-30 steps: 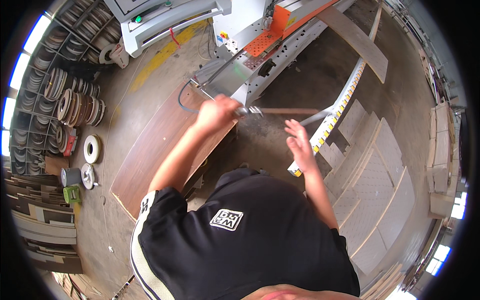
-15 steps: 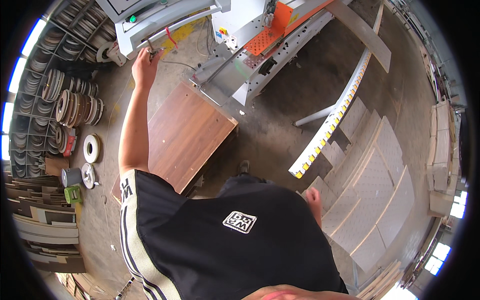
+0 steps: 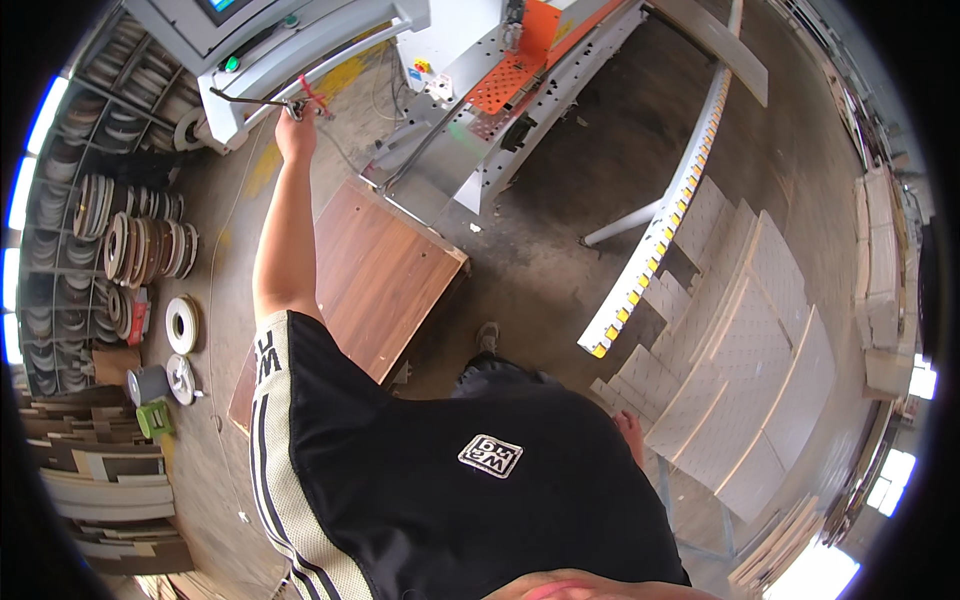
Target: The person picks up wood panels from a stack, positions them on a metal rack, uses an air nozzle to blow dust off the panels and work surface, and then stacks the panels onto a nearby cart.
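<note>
My left hand is stretched far forward, its fingers closed around a thin dark rod with a bent end, which looks like a hex key. The rod sticks out to the left of the fist, and small metal parts show by the fingers. Just beyond is the grey machine's curved frame, with a red strap hanging close to the hand. Whether the hand touches the frame I cannot tell. Down by my right side, my right hand is partly hidden behind my body; its fingers are not clear.
A brown wood-grain cabinet stands below my left arm. Ahead is the machine with an orange perforated guard. A long white roller rail runs up the right side, beside stacked pale boards. Edge-band rolls fill racks at left.
The rod in my left hand has swung from pointing forward to pointing left. The hand now appears nearer the red strap. My right hand has sunk slightly, and the whole view has shifted a little.
</note>
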Tool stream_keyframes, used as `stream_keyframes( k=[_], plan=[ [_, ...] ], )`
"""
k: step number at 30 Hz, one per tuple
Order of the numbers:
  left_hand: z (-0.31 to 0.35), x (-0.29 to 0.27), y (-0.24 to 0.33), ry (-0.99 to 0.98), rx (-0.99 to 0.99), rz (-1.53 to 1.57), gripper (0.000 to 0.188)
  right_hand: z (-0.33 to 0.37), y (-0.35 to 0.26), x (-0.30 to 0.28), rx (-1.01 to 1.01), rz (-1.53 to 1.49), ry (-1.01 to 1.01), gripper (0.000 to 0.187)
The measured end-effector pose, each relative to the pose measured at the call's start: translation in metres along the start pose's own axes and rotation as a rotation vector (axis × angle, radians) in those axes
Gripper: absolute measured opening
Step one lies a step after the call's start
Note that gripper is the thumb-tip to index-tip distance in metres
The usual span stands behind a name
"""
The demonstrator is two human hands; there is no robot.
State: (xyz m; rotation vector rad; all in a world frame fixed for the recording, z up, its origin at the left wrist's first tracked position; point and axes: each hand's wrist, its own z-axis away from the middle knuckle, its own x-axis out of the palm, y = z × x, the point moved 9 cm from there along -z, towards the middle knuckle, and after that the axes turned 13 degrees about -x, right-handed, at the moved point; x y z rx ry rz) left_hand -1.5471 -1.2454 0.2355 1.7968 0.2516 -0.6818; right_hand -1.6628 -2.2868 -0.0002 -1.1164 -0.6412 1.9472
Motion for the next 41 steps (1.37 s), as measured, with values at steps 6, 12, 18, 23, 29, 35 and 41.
stream_keyframes(
  k=[6,12,18,23,29,35,41],
  plan=[
    [-0.008,0.07,-0.028,-0.14,-0.134,-0.062,0.066,0.009,0.029,-0.002,-0.097,-0.107,0.015,0.051],
    [0.148,0.07,-0.002,0.114,-0.404,0.328,0.081,0.066,0.073,-0.013,0.046,-0.154,0.155,0.049],
    [0.373,0.164,0.137,-0.458,-0.14,0.545,0.046,0.128,0.14,-0.01,0.203,-0.074,0.19,0.048],
    [0.617,0.244,0.221,-1.277,0.022,0.594,0.02,0.139,0.192,-0.053,0.252,-0.248,0.411,0.044],
    [0.918,0.25,0.23,-1.899,0.071,0.074,0.019,0.114,0.287,-0.161,0.25,-0.584,0.62,0.032],
    [1.147,0.29,0.184,-1.992,0.018,-0.334,0.022,0.068,0.45,-0.367,0.19,-0.932,0.964,0.036],
    [1.286,0.297,0.169,-2.183,0.023,-0.705,0.026,0.041,0.657,-0.531,0.364,-1.093,1.134,0.044]
  ],
)
